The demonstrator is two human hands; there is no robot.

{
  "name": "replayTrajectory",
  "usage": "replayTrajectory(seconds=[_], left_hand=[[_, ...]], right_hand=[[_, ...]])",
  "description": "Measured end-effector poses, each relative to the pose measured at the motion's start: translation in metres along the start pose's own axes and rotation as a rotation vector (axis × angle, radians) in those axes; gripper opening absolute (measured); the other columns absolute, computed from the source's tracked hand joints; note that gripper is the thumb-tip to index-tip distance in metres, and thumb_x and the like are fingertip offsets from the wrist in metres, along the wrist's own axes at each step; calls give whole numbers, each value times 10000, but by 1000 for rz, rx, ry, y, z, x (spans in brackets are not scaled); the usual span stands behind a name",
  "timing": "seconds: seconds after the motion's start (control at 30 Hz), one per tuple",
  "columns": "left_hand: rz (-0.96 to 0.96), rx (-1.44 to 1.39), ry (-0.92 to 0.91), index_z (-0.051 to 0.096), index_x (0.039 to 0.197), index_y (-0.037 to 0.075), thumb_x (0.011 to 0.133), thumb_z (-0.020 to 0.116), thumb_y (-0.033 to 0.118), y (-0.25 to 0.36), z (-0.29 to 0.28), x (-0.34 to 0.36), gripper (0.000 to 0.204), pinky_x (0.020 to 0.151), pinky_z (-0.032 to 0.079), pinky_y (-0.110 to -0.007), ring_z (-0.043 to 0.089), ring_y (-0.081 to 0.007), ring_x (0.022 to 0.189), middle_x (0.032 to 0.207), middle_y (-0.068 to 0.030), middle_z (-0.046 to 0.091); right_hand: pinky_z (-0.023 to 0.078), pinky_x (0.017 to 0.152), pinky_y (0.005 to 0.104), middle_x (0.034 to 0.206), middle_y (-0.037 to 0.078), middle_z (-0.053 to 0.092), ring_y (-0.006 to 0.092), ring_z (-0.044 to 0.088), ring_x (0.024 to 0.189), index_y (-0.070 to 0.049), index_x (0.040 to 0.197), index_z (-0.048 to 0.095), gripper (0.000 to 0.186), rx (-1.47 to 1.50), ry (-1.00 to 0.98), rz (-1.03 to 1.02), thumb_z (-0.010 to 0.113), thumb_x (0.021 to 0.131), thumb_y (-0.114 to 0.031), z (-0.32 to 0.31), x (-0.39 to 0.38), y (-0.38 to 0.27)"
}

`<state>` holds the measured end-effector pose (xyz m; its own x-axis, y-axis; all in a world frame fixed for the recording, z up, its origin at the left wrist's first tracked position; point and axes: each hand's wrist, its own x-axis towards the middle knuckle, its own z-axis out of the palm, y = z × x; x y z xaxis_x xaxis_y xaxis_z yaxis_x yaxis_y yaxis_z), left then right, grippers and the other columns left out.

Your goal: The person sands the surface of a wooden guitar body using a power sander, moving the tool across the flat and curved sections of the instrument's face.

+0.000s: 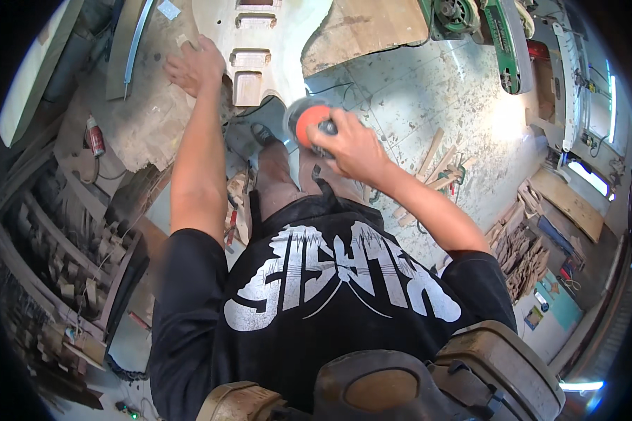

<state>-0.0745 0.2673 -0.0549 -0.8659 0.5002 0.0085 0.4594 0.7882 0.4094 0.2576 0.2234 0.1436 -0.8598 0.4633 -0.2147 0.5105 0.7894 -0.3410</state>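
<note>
A pale wooden guitar body [274, 28] with rectangular cut-out cavities lies on a worn board [130, 133] at the top of the view. My left hand [195, 68] rests with fingers spread on the board and the body's left edge. Below the body's lower right end, my right hand [351, 147] grips a round orange and dark sander [309, 121], held over my legs; its rim looks blurred.
A plain plywood panel [358, 31] and a green machine [505, 59] are at upper right. A red spray can [95, 137] stands at left, above stacked wood offcuts [63, 266]. More wood scraps [519, 245] lie at right and on the tiled floor [435, 105].
</note>
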Motion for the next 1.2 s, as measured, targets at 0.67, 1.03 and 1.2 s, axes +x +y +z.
replayTrajectory(seconds=[0.67, 1.03, 1.2], left_hand=[[-2, -16, -14, 635, 1432, 86, 1046, 431, 551, 1, -3, 2, 638, 1253, 208, -576, 340, -467, 1464, 1468, -309, 480], [-4, 32, -20, 634, 1434, 84, 1045, 440, 553, -3, -4, 5, 640, 1255, 208, -589, 316, -469, 1482, 1485, -307, 468], [14, -124, -222, 586, 1486, 69, 975, 537, 663, 16, -35, -5, 786, 1244, 301, -519, 385, -428, 1490, 1523, -291, 484]], right_hand=[[612, 687, 501, 1161, 167, 530, 396, 650, 959, -245, 1257, 567, 605, 30, 130, 91, 864, 737, -157, -12, 39, 23], [628, 710, 484, 1220, 178, 532, 404, 648, 1058, -252, 1250, 590, 594, 66, 125, 70, 874, 733, -178, -4, 31, 39], [610, 818, 508, 1218, 193, 545, 438, 681, 1066, -259, 1358, 583, 644, 0, 291, 367, 853, 774, -238, -27, 28, 96]])
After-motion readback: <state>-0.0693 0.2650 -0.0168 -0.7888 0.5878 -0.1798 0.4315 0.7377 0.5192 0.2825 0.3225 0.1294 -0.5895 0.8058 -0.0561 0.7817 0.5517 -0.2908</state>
